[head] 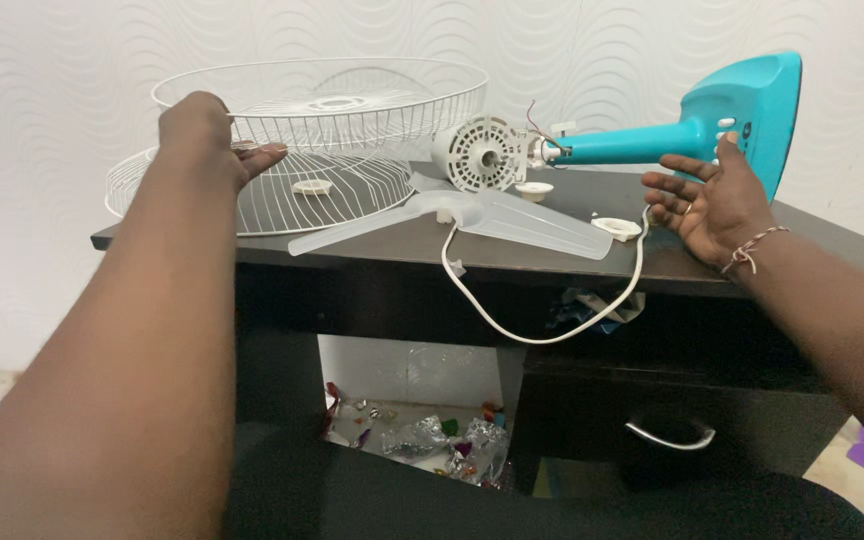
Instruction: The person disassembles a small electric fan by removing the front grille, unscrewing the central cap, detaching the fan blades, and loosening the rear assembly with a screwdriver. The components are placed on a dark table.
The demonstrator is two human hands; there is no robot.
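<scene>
**Left hand on the grille, right hand open by the fan stand**

Your left hand (214, 135) is closed over the near-left rim of the upper wire guard (352, 100), thumb on the wire, at the far left of the dark desk (672, 262). Grip the rim ring rather than the thin spokes, and lift it straight so it does not snag the second guard (282, 195) lying flat beneath it. Your right hand (712, 195) holds nothing: palm open, fingers spread, just near of the teal fan stand (652, 140).

The stand lies on its side across the far right of the desk. Its long axis runs left to right, with the white motor (480, 152) end pointing left toward the guards and the base to the right. The translucent blade (472, 215) lies flat between them, and a white cord (552, 320) loops over the near edge.
</scene>
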